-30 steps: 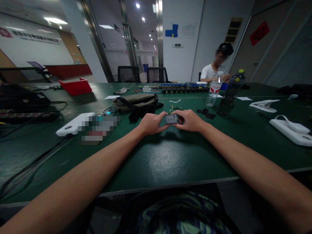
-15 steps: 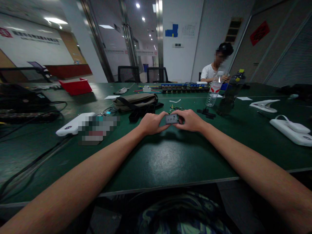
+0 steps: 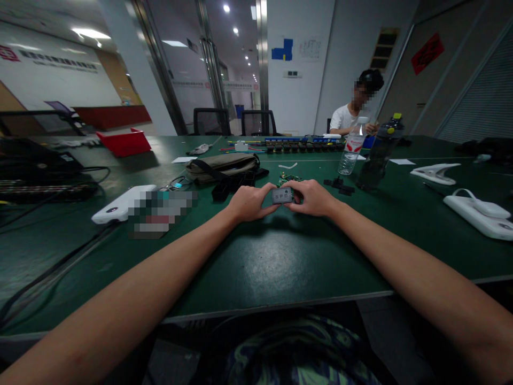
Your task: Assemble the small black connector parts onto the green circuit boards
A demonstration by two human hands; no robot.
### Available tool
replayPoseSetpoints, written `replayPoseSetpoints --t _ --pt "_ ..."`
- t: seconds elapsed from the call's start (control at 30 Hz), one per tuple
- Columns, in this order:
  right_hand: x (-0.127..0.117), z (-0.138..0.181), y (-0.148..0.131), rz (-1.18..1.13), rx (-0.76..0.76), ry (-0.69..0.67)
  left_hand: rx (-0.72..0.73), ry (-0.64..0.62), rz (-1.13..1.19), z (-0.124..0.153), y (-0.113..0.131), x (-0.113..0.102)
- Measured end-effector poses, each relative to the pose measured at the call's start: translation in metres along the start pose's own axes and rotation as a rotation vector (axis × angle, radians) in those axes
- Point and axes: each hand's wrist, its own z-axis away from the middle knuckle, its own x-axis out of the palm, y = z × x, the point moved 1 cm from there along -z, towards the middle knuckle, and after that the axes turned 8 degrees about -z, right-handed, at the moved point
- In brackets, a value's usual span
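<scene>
A small grey rectangular case [image 3: 282,196] with raised letters like "SPD" is held up between both hands over the table. My left hand [image 3: 249,203] pinches its left end between thumb and fingers. At the right end, my right hand [image 3: 315,198] grips it the same way, fingers curled behind. Just beyond the case lies a pile of small green circuit boards [image 3: 289,177], partly hidden by the hands. Black plastic pieces [image 3: 340,186] lie to the right of my right hand. A black open tray [image 3: 228,188] is behind my left hand.
On the green table [image 3: 280,267] stand a clear bottle [image 3: 352,147] and a dark bottle [image 3: 379,155]. A grey-brown bag [image 3: 224,167], a red bin [image 3: 125,143] and white devices [image 3: 124,204] are leftward. A co-worker [image 3: 348,117] sits across the table.
</scene>
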Motion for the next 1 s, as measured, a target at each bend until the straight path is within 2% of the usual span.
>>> replayPoseSetpoints --t 1.0 --pt "0.0004 -0.0001 0.0007 -0.01 0.007 -0.003 -0.014 -0.037 -0.01 -0.0006 0.0009 -0.0022"
